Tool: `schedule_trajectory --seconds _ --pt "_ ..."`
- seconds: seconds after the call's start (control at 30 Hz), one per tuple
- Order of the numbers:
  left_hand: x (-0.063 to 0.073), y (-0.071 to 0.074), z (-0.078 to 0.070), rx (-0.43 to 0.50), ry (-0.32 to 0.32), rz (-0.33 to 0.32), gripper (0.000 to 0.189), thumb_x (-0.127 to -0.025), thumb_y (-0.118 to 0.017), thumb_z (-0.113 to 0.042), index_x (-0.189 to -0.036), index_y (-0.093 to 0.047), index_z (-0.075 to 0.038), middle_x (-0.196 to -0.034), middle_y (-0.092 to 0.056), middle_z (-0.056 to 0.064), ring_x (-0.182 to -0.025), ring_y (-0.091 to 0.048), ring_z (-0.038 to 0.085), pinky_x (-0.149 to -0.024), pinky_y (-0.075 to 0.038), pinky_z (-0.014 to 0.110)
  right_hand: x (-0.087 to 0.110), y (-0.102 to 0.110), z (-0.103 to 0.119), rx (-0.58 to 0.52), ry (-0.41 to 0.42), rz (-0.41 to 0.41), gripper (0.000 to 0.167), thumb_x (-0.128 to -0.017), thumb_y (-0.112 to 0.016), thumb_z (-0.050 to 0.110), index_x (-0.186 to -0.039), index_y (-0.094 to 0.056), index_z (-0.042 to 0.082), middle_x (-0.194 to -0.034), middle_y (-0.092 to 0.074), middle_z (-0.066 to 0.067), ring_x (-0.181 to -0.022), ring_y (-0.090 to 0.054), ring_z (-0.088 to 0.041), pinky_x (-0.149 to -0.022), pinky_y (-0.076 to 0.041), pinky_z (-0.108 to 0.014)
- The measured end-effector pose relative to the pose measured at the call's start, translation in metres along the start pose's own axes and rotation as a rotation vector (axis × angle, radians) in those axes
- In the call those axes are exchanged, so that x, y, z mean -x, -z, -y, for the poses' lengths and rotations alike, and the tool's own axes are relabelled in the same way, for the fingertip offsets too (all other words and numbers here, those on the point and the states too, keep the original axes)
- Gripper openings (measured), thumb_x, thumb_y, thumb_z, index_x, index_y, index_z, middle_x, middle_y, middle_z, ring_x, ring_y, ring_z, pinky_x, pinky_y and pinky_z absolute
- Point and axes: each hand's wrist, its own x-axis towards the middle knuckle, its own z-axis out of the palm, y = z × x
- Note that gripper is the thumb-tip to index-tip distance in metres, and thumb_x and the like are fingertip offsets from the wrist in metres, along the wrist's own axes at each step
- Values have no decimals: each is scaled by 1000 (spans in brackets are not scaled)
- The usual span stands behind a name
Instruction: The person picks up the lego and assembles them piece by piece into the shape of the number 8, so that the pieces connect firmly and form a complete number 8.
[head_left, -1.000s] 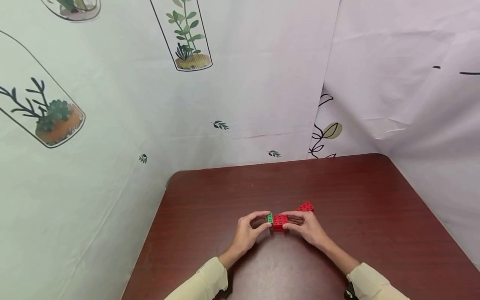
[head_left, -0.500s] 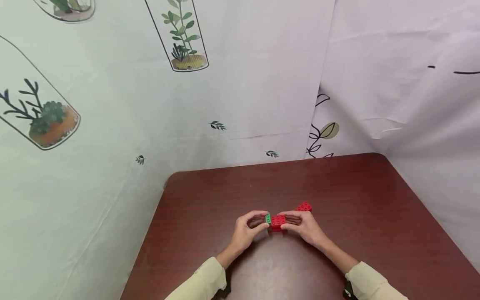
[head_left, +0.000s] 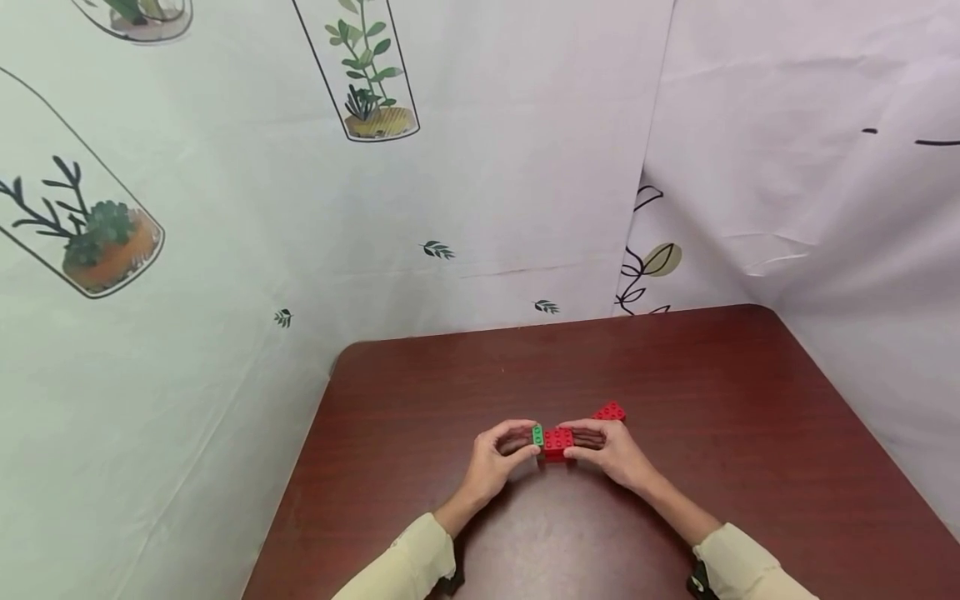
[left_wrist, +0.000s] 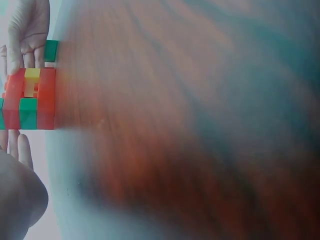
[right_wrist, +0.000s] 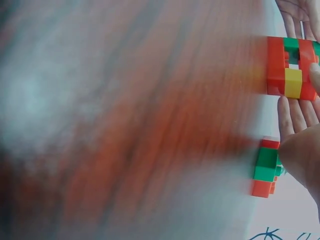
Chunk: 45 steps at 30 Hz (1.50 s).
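Observation:
A small stack of toy building bricks (head_left: 558, 443) stands on the table. In the left wrist view it has a red brick (left_wrist: 46, 100) at the bottom, then a green brick (left_wrist: 28, 114) and a yellow brick (left_wrist: 32, 82) with a gap between them, and another red brick above. A green brick (head_left: 537, 435) sits on the stack's top left. My left hand (head_left: 489, 464) pinches that green brick between thumb and fingers. At the stack's other end my right hand (head_left: 618, 457) pinches the upper red brick. Parts of the stack are hidden by fingers.
Behind my right hand lies a second group of joined bricks, red on top (head_left: 611, 411), with a green brick (right_wrist: 265, 164) below in the right wrist view. The dark brown table (head_left: 420, 392) meets patterned cloth walls (head_left: 525, 192) at the back and sides.

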Motion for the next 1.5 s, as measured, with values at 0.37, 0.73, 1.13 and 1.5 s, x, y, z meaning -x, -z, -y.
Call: schedule_trajectory --seconds 0.37,0.73,1.13,1.5 --pt "1 -3 2 -10 32 5 38 -93 -82 -6 -130 -74 -10 -126 -75 9 -113 -74 24 -97 -60 35 2 6 8 -13 83 -17 51 -90 -85 6 -135 -67 -6 -129 -72 -20 -117 -72 -35 -98 -59 -36" --pt "3 -5 7 -53 69 0 39 -92 -83 -4 -130 -73 -8 -126 -74 11 -115 -72 28 -99 -60 39 15 43 18 47 122 -138 39 -91 -83 1 -129 -73 3 -125 -74 -19 -110 -72 -44 -93 -60 -25" --pt "6 -4 10 -85 123 16 41 -93 -82 -5 -132 -71 -5 -129 -72 13 -119 -70 28 -101 -58 34 36 75 5 163 27 -173 37 -94 -81 6 -130 -73 2 -129 -72 -20 -116 -71 -39 -90 -56 -15" --pt "6 -6 10 -108 139 21 41 -93 -83 -5 -132 -71 -4 -129 -72 12 -119 -71 26 -100 -58 30 41 78 -11 218 4 -111 35 -96 -80 6 -130 -74 3 -127 -74 -15 -116 -70 -35 -91 -57 -19"
